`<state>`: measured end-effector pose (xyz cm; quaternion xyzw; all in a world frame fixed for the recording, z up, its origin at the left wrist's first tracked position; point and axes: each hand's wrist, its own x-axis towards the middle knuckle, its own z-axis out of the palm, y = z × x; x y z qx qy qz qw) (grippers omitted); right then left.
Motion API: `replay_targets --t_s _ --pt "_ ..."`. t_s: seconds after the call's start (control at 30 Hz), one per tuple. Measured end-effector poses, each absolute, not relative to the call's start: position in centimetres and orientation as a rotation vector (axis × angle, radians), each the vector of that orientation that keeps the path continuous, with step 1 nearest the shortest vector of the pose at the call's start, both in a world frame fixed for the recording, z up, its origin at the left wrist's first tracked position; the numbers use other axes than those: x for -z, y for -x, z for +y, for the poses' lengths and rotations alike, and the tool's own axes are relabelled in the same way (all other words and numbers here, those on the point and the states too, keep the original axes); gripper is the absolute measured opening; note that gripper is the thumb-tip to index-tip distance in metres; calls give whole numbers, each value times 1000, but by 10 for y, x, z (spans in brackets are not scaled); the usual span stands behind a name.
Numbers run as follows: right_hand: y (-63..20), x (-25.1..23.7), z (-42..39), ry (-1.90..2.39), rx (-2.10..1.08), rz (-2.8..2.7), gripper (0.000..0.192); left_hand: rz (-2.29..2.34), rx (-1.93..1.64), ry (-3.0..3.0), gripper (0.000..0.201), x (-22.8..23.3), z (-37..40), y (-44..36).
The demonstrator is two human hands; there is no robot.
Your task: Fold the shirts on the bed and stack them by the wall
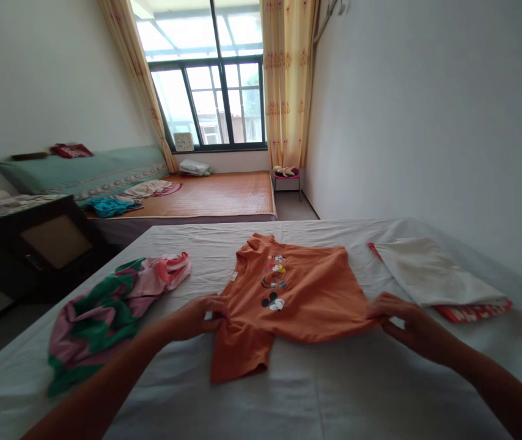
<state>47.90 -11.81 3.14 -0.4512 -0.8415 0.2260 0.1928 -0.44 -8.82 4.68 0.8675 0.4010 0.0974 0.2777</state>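
Orange T-shirt (pixel 297 287), cartoon print up, spread mid-bed on the white sheet (pixel 334 391). Left hand (pixel 199 316) pinches its shoulder edge; right hand (pixel 405 322) pinches the hem corner. Best held taut and level, edges even. Nearby: crumpled pink-green garment (pixel 105 311) left, folded white cloth (pixel 430 272) right, both clear.

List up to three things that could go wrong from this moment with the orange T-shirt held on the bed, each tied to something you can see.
1. The left hand and right hand pinch only the edges of the orange T-shirt, so a grip may slip.
2. The near sleeve hangs loose and may bunch up.
3. The pink and green garment lies close to the left and could get dragged along.
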Motion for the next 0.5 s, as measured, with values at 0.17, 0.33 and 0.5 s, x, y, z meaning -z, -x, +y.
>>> replay_targets --t_s 0.17,0.33,0.5 --pt "-489 -56 -122 1286 -1051 -2485 20 848 -36 -2168 25 -65 -78 3" --pt "-482 -69 -114 1236 -1284 -2530 26 1224 -466 -2311 37 -47 -24 0" --pt "-470 -66 -111 1259 -1322 -2606 25 1385 -452 -2562 45 -9 19 -7"
